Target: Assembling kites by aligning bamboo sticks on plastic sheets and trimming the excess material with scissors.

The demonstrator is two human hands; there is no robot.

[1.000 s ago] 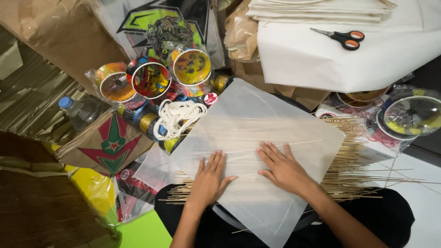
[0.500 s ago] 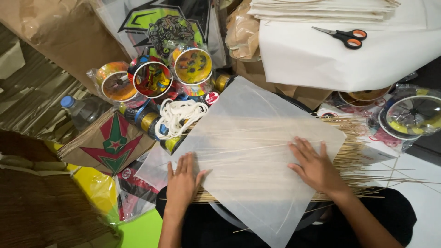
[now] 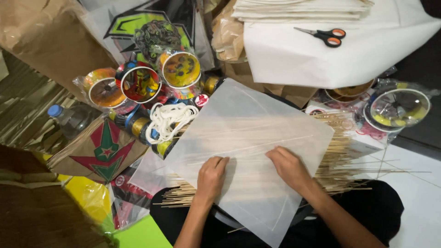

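Head view. A translucent white, diamond-set square sheet of thin paper [image 3: 250,151] lies flat over the person's lap, its far corner pointing toward a cluster of round, brightly printed string spools wrapped in clear plastic [image 3: 142,82]. A bed of thin pale bamboo sticks [image 3: 340,154] lies beneath the sheet, and one slender stick shows through it as a faint line running across just beyond the fingers. The left hand [image 3: 211,177] rests palm down, fingers extended and together, on the near-left part of the sheet; the right hand [image 3: 289,167] lies likewise flat on the near-right part. Neither grips anything; both press on the paper.

Judged from its sheen and thinness, the sheet is very light, limp and easily torn or creased, and likely slides on the sticks. It is best held by flat palm pressure or lightly at an edge, not pinched mid-sheet. Orange-handled scissors [image 3: 324,36] lie well apart on white folded paper [image 3: 330,59].
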